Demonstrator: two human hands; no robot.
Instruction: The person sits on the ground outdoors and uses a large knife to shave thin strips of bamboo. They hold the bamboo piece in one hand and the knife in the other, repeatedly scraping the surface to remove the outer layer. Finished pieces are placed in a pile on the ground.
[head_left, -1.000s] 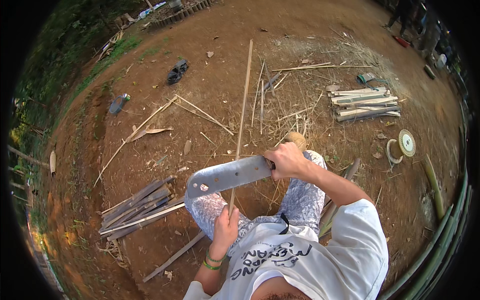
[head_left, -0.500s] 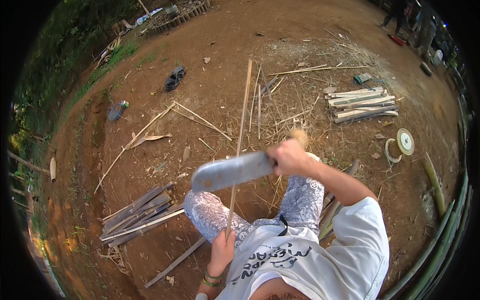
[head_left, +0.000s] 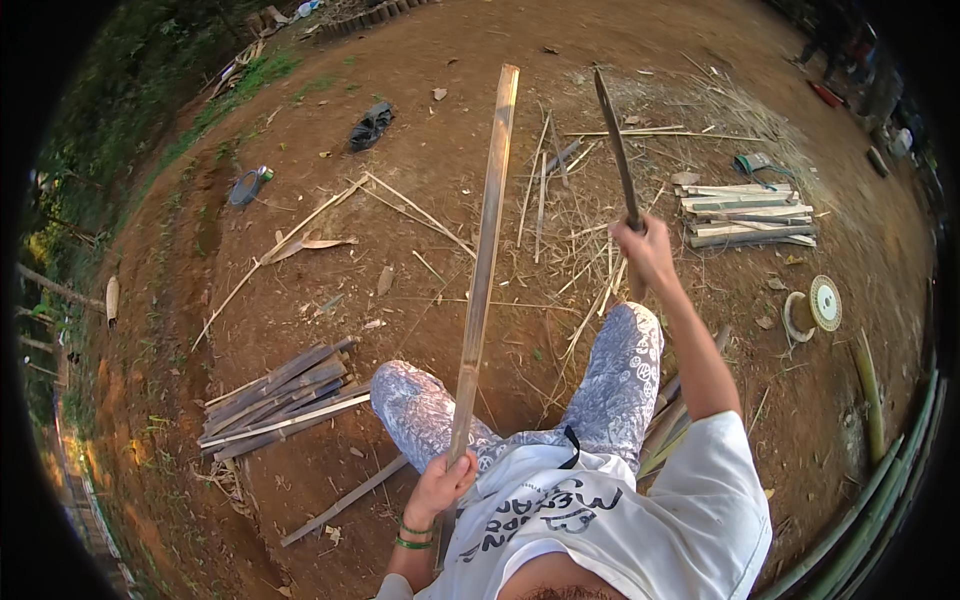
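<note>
My left hand point(head_left: 443, 486) is closed round the lower part of a long bamboo strip point(head_left: 487, 240), which stands out away from me between my knees with its broad face showing. Green bracelets circle that wrist. Over my right knee, my right hand point(head_left: 647, 248) grips a machete point(head_left: 617, 150) by its handle. The dark blade points up and away, turned nearly edge-on, and is apart from the bamboo strip. The handle is mostly hidden by my fingers.
Split bamboo lies in a pile point(head_left: 280, 400) at the left and in another stack point(head_left: 750, 215) at the right. Green poles point(head_left: 880, 500) line the right edge. A spool point(head_left: 812, 304), a black bag point(head_left: 372, 127) and scattered shavings lie on the dirt. A person point(head_left: 828, 50) stands far right.
The machete has swung from lying across the strip to pointing up at the right, clear of it. The strip has turned its broad face into view. My left hand has shifted slightly left.
</note>
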